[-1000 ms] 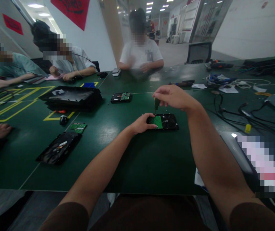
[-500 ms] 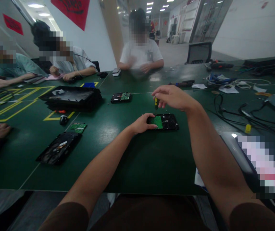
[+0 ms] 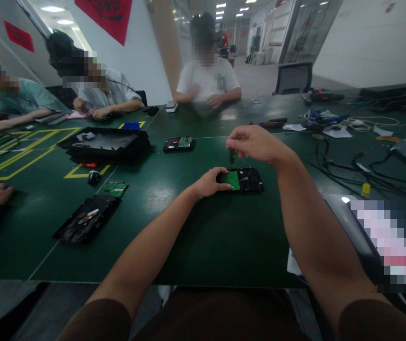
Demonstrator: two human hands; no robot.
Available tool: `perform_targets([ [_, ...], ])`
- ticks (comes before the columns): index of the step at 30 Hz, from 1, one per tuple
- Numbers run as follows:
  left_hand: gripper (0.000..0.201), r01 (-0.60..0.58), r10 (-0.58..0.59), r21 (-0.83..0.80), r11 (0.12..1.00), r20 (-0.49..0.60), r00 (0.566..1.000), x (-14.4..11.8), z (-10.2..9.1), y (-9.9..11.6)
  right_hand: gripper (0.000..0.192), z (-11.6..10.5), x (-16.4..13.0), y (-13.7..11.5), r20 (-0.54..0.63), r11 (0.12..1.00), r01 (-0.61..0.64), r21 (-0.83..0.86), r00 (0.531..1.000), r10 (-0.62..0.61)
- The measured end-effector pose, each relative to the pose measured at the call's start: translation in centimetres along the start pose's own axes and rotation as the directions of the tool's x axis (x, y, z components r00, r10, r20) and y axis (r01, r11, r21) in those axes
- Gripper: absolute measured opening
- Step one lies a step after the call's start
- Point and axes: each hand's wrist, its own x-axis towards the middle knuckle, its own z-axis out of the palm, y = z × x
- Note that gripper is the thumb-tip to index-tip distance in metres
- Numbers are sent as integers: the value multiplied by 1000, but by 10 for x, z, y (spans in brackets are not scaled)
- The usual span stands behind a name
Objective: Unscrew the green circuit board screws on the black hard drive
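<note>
A black hard drive (image 3: 251, 180) with a green circuit board (image 3: 232, 180) lies flat on the green table in front of me. My left hand (image 3: 210, 182) grips its left end, thumb along the near edge and fingers at the far edge. Above the drive's far edge, my right hand (image 3: 251, 143) pinches a small screwdriver (image 3: 232, 155) from the top. The screwdriver stands upright, its tip down at the far edge near the board. Whether the tip sits in a screw is too small to tell.
Left of me lie another hard drive (image 3: 87, 218), a loose circuit board (image 3: 116, 188) and a mouse (image 3: 94, 177). Beyond them are black trays (image 3: 107, 144) and a third drive (image 3: 178, 143). Cables (image 3: 352, 166) and a screen (image 3: 383, 237) lie right. Several people sit around the table.
The screwdriver has turned in my right fingers: its handle's yellow side faced me before and now looks darker. My left hand and the hard drive have stayed in place.
</note>
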Motion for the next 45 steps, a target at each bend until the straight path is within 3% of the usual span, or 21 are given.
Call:
perform_targets([
  [6, 68, 0, 0, -2, 1000, -6, 1000, 0, 0, 1, 12, 0, 0, -2, 29, 999, -34, 40, 999, 33],
  [20, 67, 22, -24, -59, 998, -28, 999, 0, 2, 2, 16, -1, 0, 2, -31, 1000, -1, -24, 1000, 0],
  [29, 71, 25, -27, -64, 998, -21, 999, 1, 2, 1, 12, 1, 4, 8, -1, 996, 6, 90, 1000, -6],
  [37, 70, 25, -27, -95, 995, -22, 999, 0, 4, 3, 12, 2, 3, 4, -95, 999, -35, -16, 995, 33],
  [45, 70, 35, -39, -102, 994, -30, 999, -1, 3, 4, 11, 3, 6, 10, -21, 996, -15, 83, 1000, 17],
])
